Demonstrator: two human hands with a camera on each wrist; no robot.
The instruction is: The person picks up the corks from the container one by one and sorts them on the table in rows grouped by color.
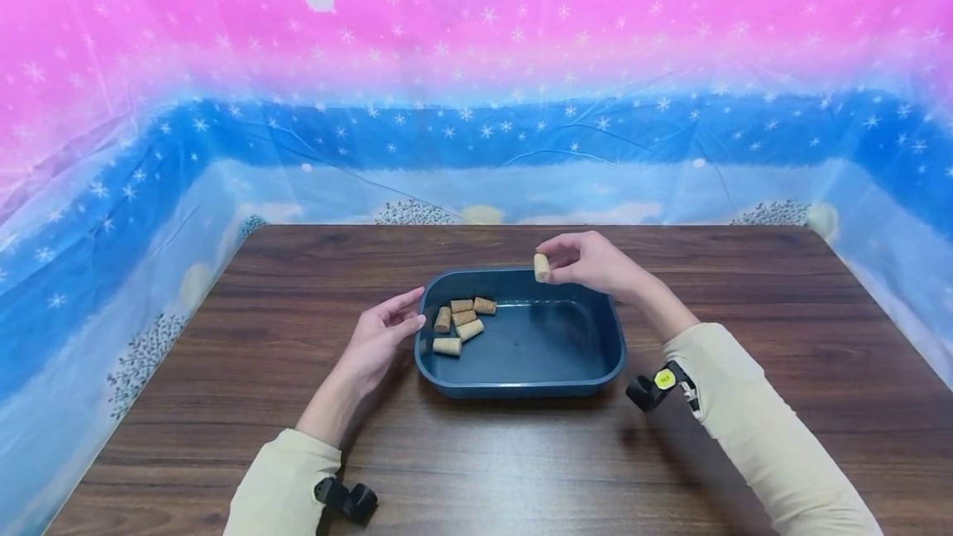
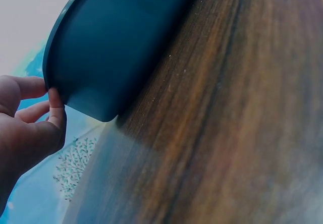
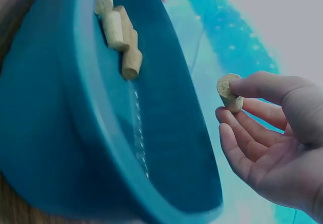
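A dark blue plastic basin (image 1: 521, 387) stands on the table, with several short, tapered cork stoppers (image 1: 469, 329) grouped at its left end. My right hand (image 1: 591, 261) is over the basin's far rim, right of the middle. It pinches one more cork stopper (image 3: 230, 90) between thumb and fingers. In the right wrist view this cork shows its speckled end. At the basin's left end, my left hand (image 1: 375, 342) touches the rim with the tips of its thumb and index finger. The left wrist view shows that hand (image 2: 35, 125) against the basin's outer wall.
The dark wood-grain table (image 1: 476, 470) runs beneath the basin. A pink and blue cloth (image 1: 476, 131) with snowflakes hangs behind and along both sides. Black camera mounts sit on both wrists, by the light sleeves (image 1: 744, 412).
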